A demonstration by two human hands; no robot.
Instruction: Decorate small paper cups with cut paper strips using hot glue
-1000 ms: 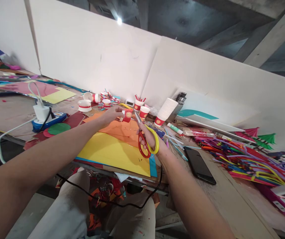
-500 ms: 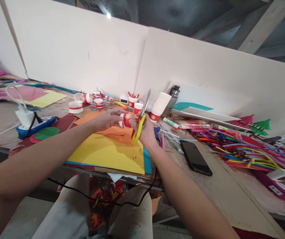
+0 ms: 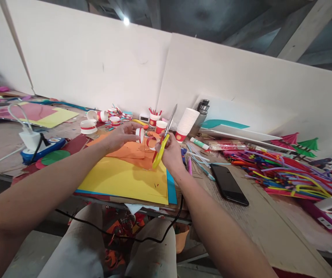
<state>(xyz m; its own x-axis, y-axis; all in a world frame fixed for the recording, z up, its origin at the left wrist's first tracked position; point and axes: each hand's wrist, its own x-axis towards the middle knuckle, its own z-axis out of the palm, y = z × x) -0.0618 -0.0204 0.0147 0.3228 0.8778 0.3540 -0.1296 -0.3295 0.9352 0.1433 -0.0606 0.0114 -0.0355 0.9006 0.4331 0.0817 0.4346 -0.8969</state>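
Observation:
My left hand [image 3: 124, 136] holds a short white cut piece of paper cup [image 3: 139, 135] with a red stripe, between thumb and fingers. Scissors [image 3: 161, 150] with yellow handles are gripped in my right hand [image 3: 171, 152], their blades pointing up and away. Close to that hand's fingertips is a red-and-white cup part [image 3: 151, 143]; whether the fingers hold it I cannot tell. Below both hands lie orange paper [image 3: 131, 151] and yellow paper [image 3: 125, 177]. Just beyond stands a red paper cup [image 3: 161, 126].
A tall stack of paper cups [image 3: 187, 123] leans beside a grey bottle [image 3: 202, 116]. Cut cup pieces [image 3: 88, 126] sit at the back left. To the right are a black phone [image 3: 229, 184] and many pipe cleaners [image 3: 287, 170]. A blue power strip [image 3: 42, 148] lies left.
The red-and-white cup that was between my hands now shows as two separate parts. My left hand has drawn slightly left with the short white one; the scissors stay in my right.

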